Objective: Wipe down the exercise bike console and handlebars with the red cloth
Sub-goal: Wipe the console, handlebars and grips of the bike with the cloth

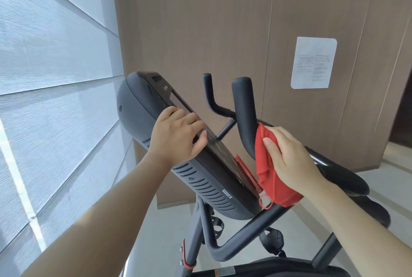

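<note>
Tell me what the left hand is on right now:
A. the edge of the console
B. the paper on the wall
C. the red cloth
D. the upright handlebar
A: the left hand grips the console edge, while the right hand presses the red cloth to the handlebar.

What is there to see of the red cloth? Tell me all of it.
The red cloth is a soft, thin fabric, crumpled into loose folds. The right hand grips it and presses its upper part against the near black handlebar grip. Its lower end hangs below the hand, beside the console, whose glossy face reflects it. A small red hanging loop dangles from its bottom corner, just above the frame tube.
</note>
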Tool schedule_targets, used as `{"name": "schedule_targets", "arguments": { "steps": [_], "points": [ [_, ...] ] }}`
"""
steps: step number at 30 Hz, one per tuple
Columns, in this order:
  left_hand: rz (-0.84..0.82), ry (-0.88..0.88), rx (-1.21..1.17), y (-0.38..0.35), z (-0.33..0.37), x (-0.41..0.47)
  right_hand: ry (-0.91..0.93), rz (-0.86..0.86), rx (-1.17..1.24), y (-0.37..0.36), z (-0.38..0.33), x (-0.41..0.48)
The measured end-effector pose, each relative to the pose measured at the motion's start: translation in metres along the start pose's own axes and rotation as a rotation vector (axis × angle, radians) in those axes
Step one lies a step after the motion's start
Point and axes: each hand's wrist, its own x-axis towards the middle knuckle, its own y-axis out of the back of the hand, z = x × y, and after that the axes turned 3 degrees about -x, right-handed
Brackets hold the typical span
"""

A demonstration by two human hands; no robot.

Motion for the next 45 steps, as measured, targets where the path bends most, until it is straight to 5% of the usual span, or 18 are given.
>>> {"name": "schedule_targets", "arguments": {
  "steps": [14, 20, 28, 36, 45],
  "points": [
    [-0.137, 0.035, -0.033, 0.009, 0.002, 0.001, 0.007, -0.055, -0.054, 0.006, 0.012, -0.019],
    [-0.197, 0.184, -0.171, 0.024, 0.017, 0.005, 0.006, -0.166, 0.052, 0.012, 0.015, -0.018],
    [-0.117, 0.420, -0.566, 0.035, 0.084, 0.001, 0.045, -0.223, 0.203, 0.030, 0.043, -0.019],
    [-0.031, 0.336, -0.554, 0.035, 0.148, 0.030, 0.076, -0.311, 0.382, 0.046, 0.083, -0.018],
    [-0.508, 0.164, -0.237, 0.008, 0.200, 0.053, 0.032, -0.316, 0.375, 0.054, 0.142, -0.027]
  ]
}}
